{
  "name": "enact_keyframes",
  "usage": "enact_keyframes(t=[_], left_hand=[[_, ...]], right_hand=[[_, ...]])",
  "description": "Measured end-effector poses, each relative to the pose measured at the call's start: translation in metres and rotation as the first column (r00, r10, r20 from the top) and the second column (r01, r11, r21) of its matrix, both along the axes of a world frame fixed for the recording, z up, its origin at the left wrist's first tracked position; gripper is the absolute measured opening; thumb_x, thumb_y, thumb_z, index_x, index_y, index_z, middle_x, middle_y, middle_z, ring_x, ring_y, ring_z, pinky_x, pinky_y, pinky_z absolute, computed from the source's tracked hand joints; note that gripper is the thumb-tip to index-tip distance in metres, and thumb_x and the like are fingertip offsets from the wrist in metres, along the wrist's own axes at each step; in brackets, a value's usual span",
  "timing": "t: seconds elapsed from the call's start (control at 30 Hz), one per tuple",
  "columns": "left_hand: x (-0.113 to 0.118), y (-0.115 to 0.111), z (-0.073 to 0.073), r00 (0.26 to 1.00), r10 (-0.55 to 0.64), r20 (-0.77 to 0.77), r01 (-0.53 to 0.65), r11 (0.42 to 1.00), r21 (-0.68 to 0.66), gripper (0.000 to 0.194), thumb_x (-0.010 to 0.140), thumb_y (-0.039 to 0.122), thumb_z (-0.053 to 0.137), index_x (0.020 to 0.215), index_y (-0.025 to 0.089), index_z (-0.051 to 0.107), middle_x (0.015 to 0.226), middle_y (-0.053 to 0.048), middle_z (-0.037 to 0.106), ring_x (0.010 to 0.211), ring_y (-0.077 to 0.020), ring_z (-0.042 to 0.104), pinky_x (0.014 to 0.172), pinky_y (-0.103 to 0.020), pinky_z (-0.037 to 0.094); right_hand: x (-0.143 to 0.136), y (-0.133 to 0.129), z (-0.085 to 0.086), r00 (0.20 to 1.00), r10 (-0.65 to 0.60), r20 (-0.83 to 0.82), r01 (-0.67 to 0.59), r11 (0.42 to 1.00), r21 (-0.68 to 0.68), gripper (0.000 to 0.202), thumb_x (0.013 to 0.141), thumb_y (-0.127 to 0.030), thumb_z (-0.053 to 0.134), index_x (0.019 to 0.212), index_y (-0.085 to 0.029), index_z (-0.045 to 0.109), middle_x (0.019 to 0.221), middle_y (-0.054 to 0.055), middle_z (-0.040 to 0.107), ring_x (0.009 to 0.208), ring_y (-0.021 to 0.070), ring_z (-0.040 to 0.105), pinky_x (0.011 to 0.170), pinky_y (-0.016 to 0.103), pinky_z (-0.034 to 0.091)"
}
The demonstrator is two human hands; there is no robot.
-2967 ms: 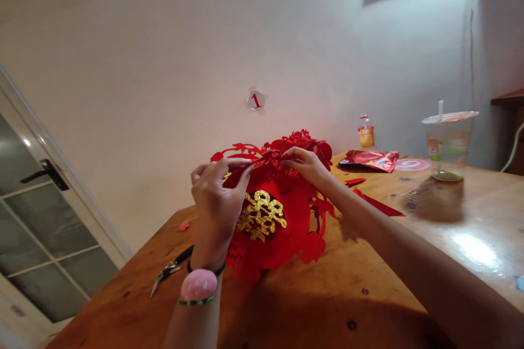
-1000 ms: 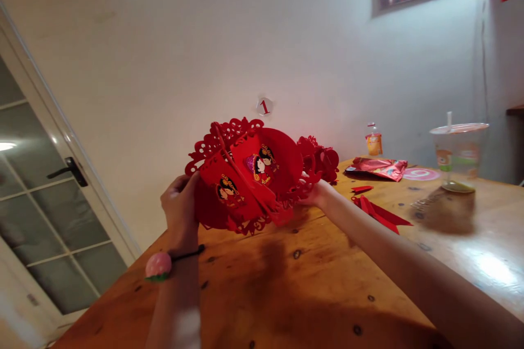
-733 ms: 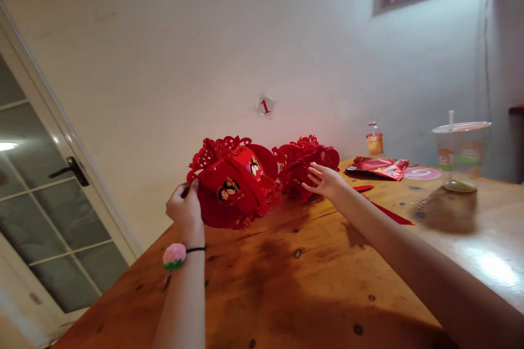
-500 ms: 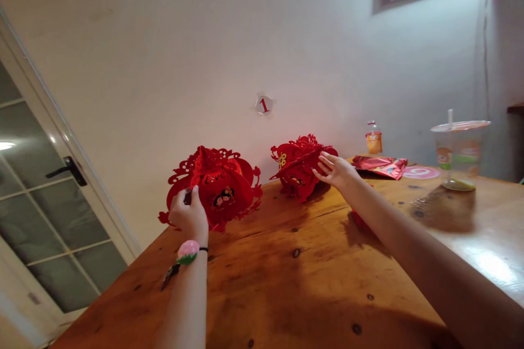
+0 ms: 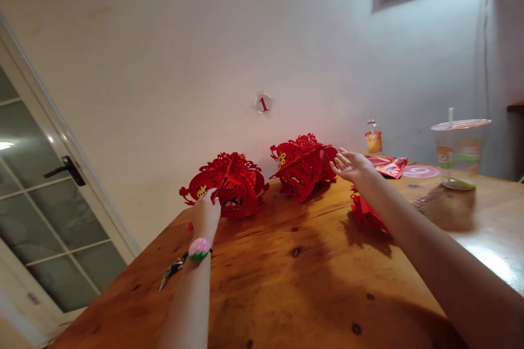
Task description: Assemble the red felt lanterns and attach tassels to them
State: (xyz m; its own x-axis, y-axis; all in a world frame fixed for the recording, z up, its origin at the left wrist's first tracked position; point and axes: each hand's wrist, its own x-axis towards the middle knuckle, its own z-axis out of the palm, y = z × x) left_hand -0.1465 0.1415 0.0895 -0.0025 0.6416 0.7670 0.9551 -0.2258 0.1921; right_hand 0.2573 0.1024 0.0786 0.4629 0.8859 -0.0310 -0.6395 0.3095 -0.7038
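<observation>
My left hand (image 5: 208, 212) pinches the near edge of a red paper lantern (image 5: 245, 188) with cut-out edges and gold and black prints, which rests on the wooden table (image 5: 262, 283). A second red lantern (image 5: 301, 169) stands to its right near the wall. Beside that lantern's right side is my right hand (image 5: 350, 165), palm turned up, fingers spread, holding nothing. Another red paper piece (image 5: 366, 215) lies partly hidden under my right forearm. A pink and green strawberry band (image 5: 199, 250) is on my left wrist.
Keys (image 5: 172, 270) lie left of my left forearm. At the right are a plastic cup with a straw (image 5: 458, 155), a small orange bottle (image 5: 374, 140), a red packet (image 5: 391, 166) and a pink disc (image 5: 421, 172). A wall stands behind the table.
The left lantern and my left hand have moved right and the lantern has turned. My right hand has shifted right, away from the second lantern, uncovering more of the red paper piece.
</observation>
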Motion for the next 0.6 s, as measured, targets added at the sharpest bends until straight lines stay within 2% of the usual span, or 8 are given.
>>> enact_keyframes(t=[0.2,0.4,0.5,0.6], left_hand=[[0.008,-0.003,0.006,0.999,0.004,-0.038,-0.002,0.999,0.046,0.037,0.08,0.026,0.049,0.115,0.015,0.051,0.109,-0.013,0.062,0.1,-0.0271,0.056,0.086,-0.038,0.044],[0.019,-0.007,0.013,0.972,-0.023,-0.232,0.057,0.989,0.14,0.031,0.078,0.028,0.054,0.106,0.017,0.056,0.114,-0.011,0.058,0.109,-0.0285,0.048,0.094,-0.041,0.038],[0.024,-0.011,0.017,0.969,-0.028,-0.245,0.069,0.985,0.161,0.03,0.078,0.028,0.054,0.106,0.017,0.057,0.118,-0.01,0.056,0.112,-0.0277,0.046,0.097,-0.04,0.036],[0.031,-0.018,0.021,0.962,-0.06,-0.266,0.103,0.983,0.15,0.021,0.079,0.028,0.053,0.096,0.019,0.061,0.12,-0.008,0.055,0.114,-0.0258,0.044,0.098,-0.039,0.034]], right_hand=[[0.003,-0.003,-0.003,0.999,-0.013,0.036,0.014,1.0,-0.027,0.024,0.07,-0.01,0.044,0.082,-0.028,0.057,0.101,0.004,0.052,0.088,0.0132,0.054,0.069,0.026,0.052],[0.0,-0.004,-0.004,0.982,-0.039,0.182,0.043,0.999,-0.016,0.014,0.07,-0.015,0.053,0.077,-0.025,0.06,0.109,0.001,0.055,0.084,0.0124,0.052,0.06,0.02,0.048],[-0.005,-0.006,-0.004,0.956,-0.058,0.288,0.065,0.998,-0.016,0.016,0.069,-0.014,0.057,0.08,-0.023,0.063,0.103,0.001,0.058,0.077,0.0095,0.051,0.052,0.015,0.04],[-0.01,-0.009,-0.001,0.92,-0.045,0.389,0.062,0.998,-0.029,0.017,0.067,-0.014,0.059,0.08,-0.021,0.065,0.089,0.002,0.061,0.068,0.0087,0.05,0.05,0.017,0.036]])
